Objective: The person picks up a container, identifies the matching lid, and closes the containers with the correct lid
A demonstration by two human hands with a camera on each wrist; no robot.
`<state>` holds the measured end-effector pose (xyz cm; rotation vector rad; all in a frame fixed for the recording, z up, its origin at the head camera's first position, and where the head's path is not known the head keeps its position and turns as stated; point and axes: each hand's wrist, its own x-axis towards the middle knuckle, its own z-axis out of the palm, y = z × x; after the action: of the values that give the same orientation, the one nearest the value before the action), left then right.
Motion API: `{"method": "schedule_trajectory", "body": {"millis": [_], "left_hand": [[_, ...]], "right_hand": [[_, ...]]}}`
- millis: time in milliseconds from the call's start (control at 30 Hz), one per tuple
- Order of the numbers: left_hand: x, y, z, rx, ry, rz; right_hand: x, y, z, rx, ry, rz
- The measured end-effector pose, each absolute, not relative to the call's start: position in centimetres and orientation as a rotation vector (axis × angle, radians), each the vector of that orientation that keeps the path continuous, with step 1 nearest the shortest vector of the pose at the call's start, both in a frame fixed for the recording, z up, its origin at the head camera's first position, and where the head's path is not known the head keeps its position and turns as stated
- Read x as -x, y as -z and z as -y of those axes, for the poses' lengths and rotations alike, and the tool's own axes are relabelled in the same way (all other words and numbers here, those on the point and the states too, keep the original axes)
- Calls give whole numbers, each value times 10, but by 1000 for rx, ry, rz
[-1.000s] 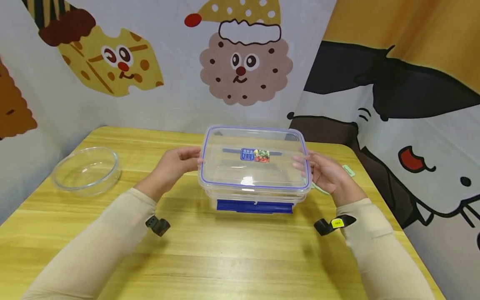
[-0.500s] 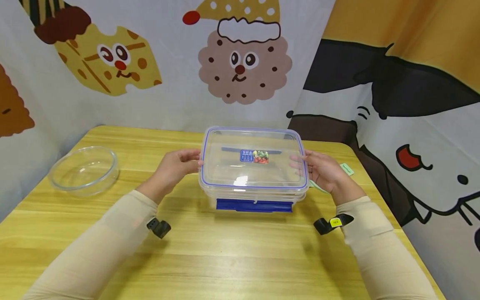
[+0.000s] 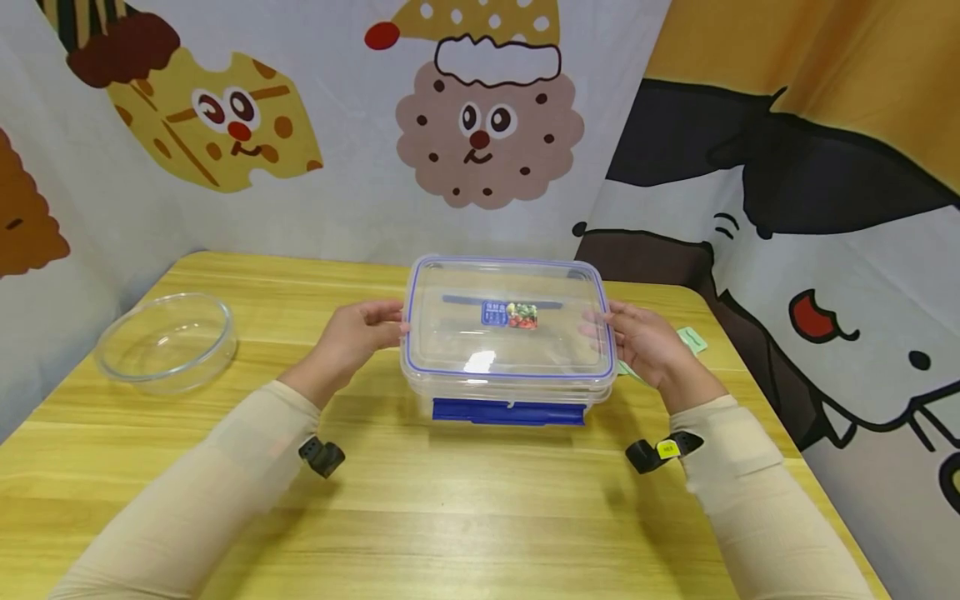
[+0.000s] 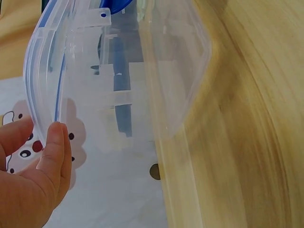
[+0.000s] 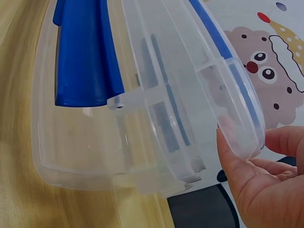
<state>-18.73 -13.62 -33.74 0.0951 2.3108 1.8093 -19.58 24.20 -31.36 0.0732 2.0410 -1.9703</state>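
A clear rectangular lid [image 3: 450, 354] with a blue seal and a small printed label lies over a clear plastic food container [image 3: 425, 407]. My left hand [image 3: 347, 337] pinches the lid's left edge, and my right hand [image 3: 651, 343] grips its right edge. In the right wrist view, the lid's edge sits between my thumb and fingers [image 5: 232, 166], slightly apart from the container's rim. A blue clip [image 3: 510, 412] hangs down at the container's front. Through the clear plastic, another blue bar [image 4: 122, 95] shows in the left wrist view.
To the left stands a round glass bowl [image 3: 180, 380]. A pale green item [image 3: 692, 339] lies behind my right hand, partly hidden. The wooden table [image 3: 465, 517] meets a cartoon-printed cloth [image 3: 337, 217] along its far edge.
The lid has come down slightly toward the container, both hands still on its edges. The view has shifted a little.
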Motion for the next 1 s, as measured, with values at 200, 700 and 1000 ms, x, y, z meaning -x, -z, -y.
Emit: {"method": "schedule_trajectory", "body": {"millis": [200,700,1000], "left_hand": [[186,341,133,-94,-1773,-2358],[184,345,130,-121,-1774,-2394],[184,343,130,-99,-1762,-2383]], "right_hand": [[194,316,-244,-102,1935,-2078],[191,318,-244,-141,1793,-2213],[191,318,-241,-132,1680,-2316]]}}
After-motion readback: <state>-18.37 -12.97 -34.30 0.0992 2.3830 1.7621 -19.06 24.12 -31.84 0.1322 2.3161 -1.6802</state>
